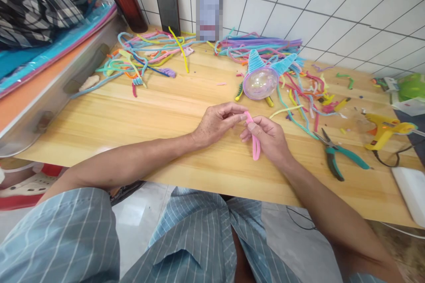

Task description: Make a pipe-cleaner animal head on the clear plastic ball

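Note:
A pink pipe cleaner (256,147), folded into a narrow loop, hangs between my two hands over the near middle of the wooden table. My left hand (217,123) pinches its upper end between thumb and fingertips. Lower down, my right hand (268,136) grips the same strip between thumb and forefinger, with the looped end hanging below. Just beyond my hands rests a clear plastic ball (261,83) with a purple rim and two light blue wrapped ear shapes (255,62). A pale yellow pipe cleaner (286,111) lies close to my right hand.
Loose pipe cleaners lie in a pile (133,59) at the left and a bundle (262,44) by the tiled wall. Pliers (332,152) and a yellow glue gun (381,130) lie at the right. Two phones, one dark (166,3), lean on the wall. A plastic bin (63,84) borders the left.

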Demonstrator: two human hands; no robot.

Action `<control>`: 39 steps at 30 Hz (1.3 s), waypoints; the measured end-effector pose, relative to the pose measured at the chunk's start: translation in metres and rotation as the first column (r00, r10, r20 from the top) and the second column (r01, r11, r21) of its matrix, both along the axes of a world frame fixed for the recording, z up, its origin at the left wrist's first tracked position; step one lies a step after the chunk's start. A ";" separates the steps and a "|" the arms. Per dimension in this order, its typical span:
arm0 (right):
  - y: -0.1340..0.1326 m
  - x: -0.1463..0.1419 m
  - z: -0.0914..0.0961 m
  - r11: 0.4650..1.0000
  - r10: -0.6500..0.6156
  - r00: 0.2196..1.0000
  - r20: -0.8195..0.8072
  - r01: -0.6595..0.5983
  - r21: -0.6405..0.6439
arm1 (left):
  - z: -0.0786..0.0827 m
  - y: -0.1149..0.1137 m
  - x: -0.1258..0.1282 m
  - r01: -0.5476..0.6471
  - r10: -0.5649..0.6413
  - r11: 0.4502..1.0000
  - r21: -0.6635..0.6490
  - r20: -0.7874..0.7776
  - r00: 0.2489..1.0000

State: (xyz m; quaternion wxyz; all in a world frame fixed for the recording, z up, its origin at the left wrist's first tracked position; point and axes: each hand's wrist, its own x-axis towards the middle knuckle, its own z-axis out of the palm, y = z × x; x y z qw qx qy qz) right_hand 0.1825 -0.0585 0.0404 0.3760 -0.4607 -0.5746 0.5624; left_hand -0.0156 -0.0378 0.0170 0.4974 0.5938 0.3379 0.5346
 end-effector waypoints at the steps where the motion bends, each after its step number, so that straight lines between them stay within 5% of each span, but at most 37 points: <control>1: 0.000 0.000 0.000 1.000 0.001 1.000 -0.001 -0.001 0.007 | 0.000 0.000 0.000 -0.002 0.003 1.000 0.011 -0.009 1.000; 15: -0.001 0.001 0.001 1.000 -0.018 0.998 0.063 0.018 0.005 | -0.002 -0.001 -0.002 -0.010 0.014 0.999 0.049 -0.086 0.996; 23: 0.004 0.006 0.006 0.959 -0.043 0.966 0.254 -0.031 0.281 | 0.002 0.002 -0.001 0.042 -0.040 0.999 0.027 -0.083 0.996; 30: 0.005 0.005 0.008 0.990 0.045 0.967 0.249 -0.077 0.119 | 0.005 -0.001 0.000 0.059 -0.055 0.998 0.035 -0.104 0.993; 39: 0.007 0.007 0.010 0.990 0.091 0.956 0.280 -0.117 0.075 | 0.006 -0.001 -0.001 0.102 -0.098 0.995 0.022 -0.113 0.989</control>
